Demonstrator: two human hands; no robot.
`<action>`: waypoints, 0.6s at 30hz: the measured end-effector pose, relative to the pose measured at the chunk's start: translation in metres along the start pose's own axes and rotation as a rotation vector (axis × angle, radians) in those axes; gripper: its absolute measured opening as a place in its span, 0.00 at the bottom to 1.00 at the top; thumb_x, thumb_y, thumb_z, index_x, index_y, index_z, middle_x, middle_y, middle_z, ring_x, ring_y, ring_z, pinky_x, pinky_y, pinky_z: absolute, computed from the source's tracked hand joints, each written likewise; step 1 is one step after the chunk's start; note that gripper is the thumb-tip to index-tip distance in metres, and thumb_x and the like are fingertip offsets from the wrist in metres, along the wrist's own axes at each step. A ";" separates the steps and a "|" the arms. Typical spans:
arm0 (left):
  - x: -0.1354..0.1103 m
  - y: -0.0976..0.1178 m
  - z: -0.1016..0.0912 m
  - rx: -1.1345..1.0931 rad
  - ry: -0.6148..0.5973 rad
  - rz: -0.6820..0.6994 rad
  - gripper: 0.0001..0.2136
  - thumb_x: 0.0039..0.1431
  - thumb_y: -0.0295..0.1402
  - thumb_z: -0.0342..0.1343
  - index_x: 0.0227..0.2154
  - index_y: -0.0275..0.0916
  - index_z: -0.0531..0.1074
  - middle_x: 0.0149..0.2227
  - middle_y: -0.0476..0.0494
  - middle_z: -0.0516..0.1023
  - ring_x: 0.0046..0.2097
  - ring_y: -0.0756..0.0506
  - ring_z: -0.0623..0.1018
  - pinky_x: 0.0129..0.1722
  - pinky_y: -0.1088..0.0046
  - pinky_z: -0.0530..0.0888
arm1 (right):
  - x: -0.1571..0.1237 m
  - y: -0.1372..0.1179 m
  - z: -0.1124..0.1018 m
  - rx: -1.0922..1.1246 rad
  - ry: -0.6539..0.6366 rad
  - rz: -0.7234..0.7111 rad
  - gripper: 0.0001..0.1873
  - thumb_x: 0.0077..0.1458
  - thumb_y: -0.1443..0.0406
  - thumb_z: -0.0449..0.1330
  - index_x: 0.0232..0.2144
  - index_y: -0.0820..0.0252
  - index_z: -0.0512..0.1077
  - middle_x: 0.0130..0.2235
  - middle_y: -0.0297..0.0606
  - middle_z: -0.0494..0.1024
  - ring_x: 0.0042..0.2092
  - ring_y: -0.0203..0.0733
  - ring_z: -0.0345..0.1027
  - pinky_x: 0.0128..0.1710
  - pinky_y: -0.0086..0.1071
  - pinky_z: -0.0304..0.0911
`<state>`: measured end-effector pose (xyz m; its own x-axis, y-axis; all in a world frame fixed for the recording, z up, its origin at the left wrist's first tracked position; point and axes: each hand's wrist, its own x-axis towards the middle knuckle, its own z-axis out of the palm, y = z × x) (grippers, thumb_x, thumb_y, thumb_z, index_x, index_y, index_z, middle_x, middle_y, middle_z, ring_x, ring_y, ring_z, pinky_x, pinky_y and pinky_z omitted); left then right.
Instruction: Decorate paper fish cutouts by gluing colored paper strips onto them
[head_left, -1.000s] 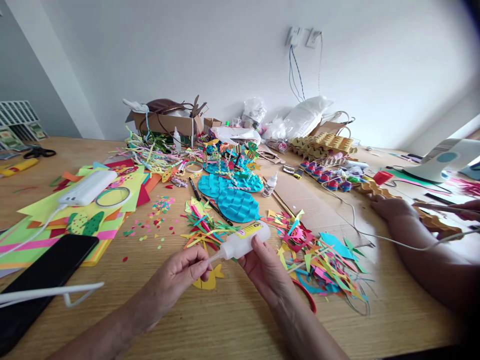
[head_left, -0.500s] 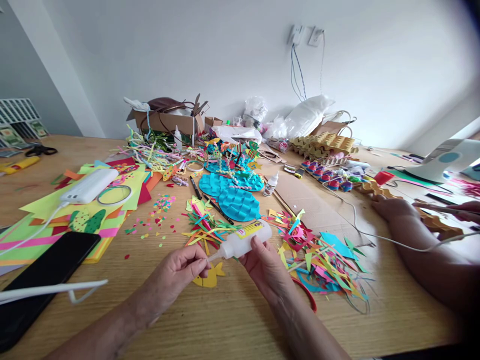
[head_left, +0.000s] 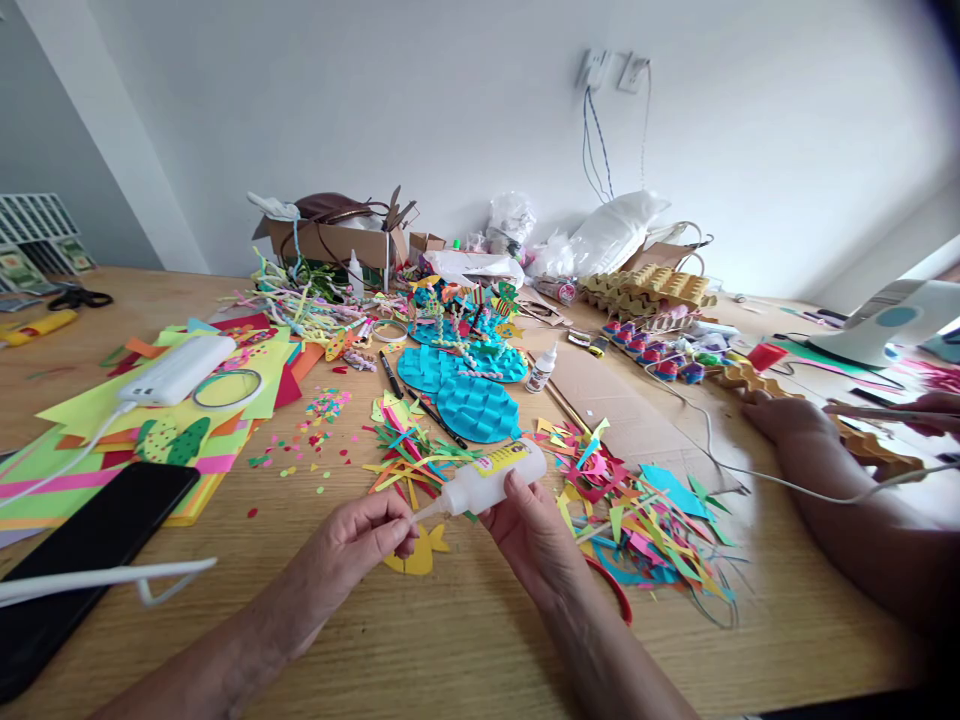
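The glue bottle (head_left: 491, 478) is held low over the near-centre of the table (head_left: 465, 650), lying almost flat, nozzle to the left. The right hand (head_left: 532, 540) is clamped round the bottle body w/ the thumb on top. The left hand (head_left: 352, 555) is pinched shut on the nozzle tip (head_left: 421, 512). The hands are thus close together, joined by the bottle.

Judged: the tip/cap is being worked, so the body is best gripped firmly but not squeezed, & any twist is best done w/ fingertips only, tip clear of the yellow paper fish (head_left: 420, 555) just below.

The bottle is translucent white plastic, soft-looking, w/ a yellow-red label & a thin tapered nozzle; fill level can't be told. Paper scraps (head_left: 645, 525) lie to the right.
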<state>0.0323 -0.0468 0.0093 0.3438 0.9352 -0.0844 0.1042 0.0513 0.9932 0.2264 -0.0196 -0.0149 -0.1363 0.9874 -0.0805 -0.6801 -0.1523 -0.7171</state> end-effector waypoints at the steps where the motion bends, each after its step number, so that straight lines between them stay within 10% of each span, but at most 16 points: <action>1: 0.000 0.001 0.000 0.004 -0.003 0.005 0.11 0.53 0.40 0.49 0.25 0.38 0.67 0.25 0.51 0.68 0.32 0.49 0.68 0.34 0.75 0.64 | 0.000 0.000 0.000 -0.001 -0.002 -0.005 0.26 0.43 0.60 0.68 0.45 0.56 0.68 0.38 0.38 0.78 0.36 0.41 0.73 0.29 0.27 0.68; 18: 0.006 -0.015 -0.003 0.505 0.186 0.316 0.02 0.52 0.29 0.50 0.27 0.40 0.68 0.26 0.51 0.71 0.30 0.49 0.72 0.31 0.77 0.67 | 0.000 0.000 0.000 -0.091 -0.014 -0.044 0.19 0.42 0.59 0.67 0.37 0.59 0.71 0.39 0.39 0.78 0.36 0.41 0.72 0.32 0.30 0.68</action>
<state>0.0302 -0.0409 -0.0059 0.2664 0.9258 0.2683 0.4679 -0.3676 0.8037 0.2265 -0.0199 -0.0143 -0.1187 0.9922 -0.0382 -0.6177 -0.1039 -0.7796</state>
